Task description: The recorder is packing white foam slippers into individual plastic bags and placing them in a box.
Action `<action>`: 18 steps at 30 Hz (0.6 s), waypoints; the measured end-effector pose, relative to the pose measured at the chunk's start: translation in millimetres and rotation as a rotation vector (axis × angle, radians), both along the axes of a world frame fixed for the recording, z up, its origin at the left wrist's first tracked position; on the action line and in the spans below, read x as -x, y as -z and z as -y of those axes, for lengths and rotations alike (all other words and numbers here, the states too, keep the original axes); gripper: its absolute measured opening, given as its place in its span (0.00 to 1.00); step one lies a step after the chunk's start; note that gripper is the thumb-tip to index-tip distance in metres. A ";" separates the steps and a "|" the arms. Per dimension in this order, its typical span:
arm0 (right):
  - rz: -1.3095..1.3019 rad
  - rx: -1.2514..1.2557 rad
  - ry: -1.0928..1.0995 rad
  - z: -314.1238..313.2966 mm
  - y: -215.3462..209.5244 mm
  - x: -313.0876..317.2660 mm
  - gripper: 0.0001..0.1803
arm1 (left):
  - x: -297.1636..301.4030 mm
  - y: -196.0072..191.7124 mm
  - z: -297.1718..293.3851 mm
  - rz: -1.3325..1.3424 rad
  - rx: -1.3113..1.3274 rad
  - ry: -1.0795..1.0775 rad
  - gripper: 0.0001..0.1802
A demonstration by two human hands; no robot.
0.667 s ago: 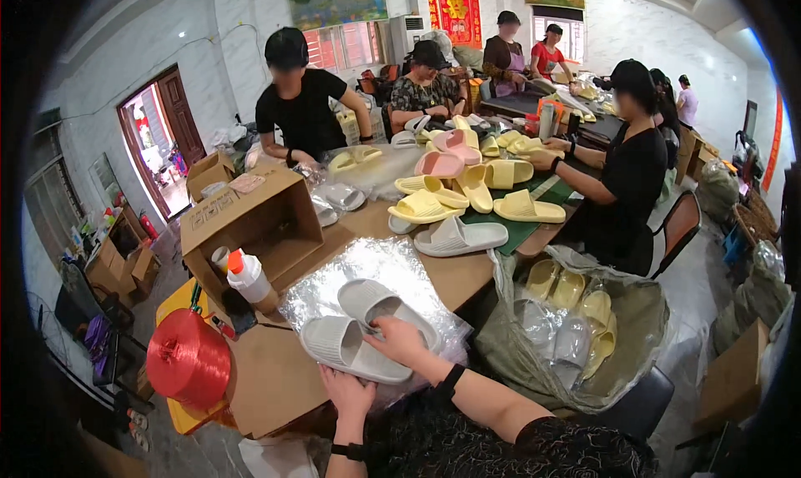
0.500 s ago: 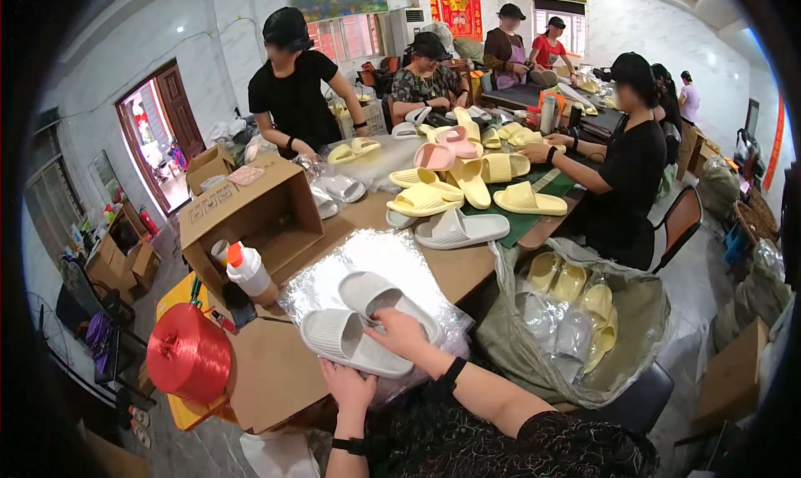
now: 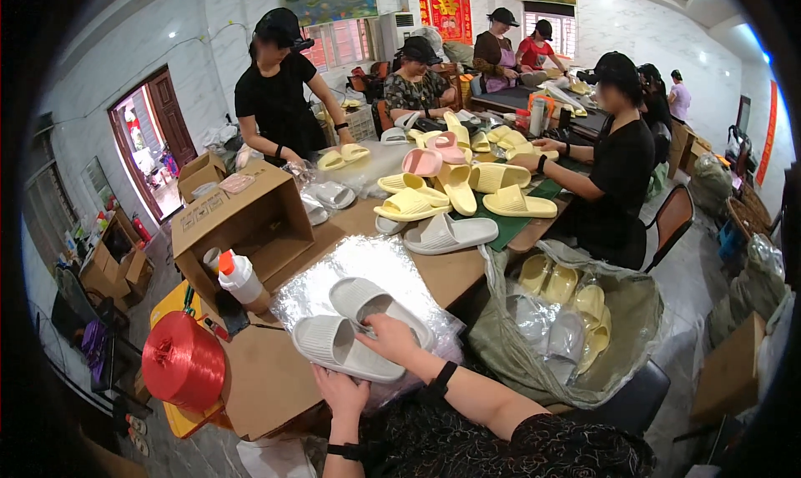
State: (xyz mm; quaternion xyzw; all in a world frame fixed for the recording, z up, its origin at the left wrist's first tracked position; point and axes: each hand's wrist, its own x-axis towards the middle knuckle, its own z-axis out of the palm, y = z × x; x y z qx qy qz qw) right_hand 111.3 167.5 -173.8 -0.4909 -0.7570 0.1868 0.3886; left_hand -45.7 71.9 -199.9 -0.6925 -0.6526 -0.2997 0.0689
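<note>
A pair of grey slide slippers lies side by side over a stack of clear plastic bags (image 3: 350, 265) at the table's near edge. My left hand (image 3: 340, 392) is closed on the near side of the nearer slipper (image 3: 321, 338), its thumb along the sole edge. Reaching across from the right, my right hand (image 3: 390, 339) grips that slipper's inner edge, between the two; its fingertips are partly hidden. The farther slipper (image 3: 392, 299) rests just beyond my right hand, its strap toward the upper left.
An open cardboard box (image 3: 242, 203), a white bottle with an orange cap (image 3: 242, 276) and a red twine spool (image 3: 179, 363) stand left. Yellow slippers (image 3: 455, 186) are piled farther back. At right, a green sack (image 3: 622, 311) holds bagged slippers. Several co-workers surround the tables.
The whole view has shifted slightly. Both my hands keep their hold on the nearer grey slipper, with little visible movement.
</note>
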 end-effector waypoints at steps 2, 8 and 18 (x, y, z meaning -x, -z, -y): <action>-0.005 -0.010 -0.013 0.6 -1.0 0.1 0.24 | 3.3 3.9 -0.8 0.016 0.012 -0.002 0.42; 0.016 0.065 -0.068 -5.6 -2.9 -6.3 0.28 | -2.5 -5.1 -2.9 0.017 -0.033 0.010 0.36; -0.250 -0.787 -0.330 127.4 -212.5 -101.4 0.11 | 7.2 -0.9 3.4 0.089 0.190 -0.022 0.36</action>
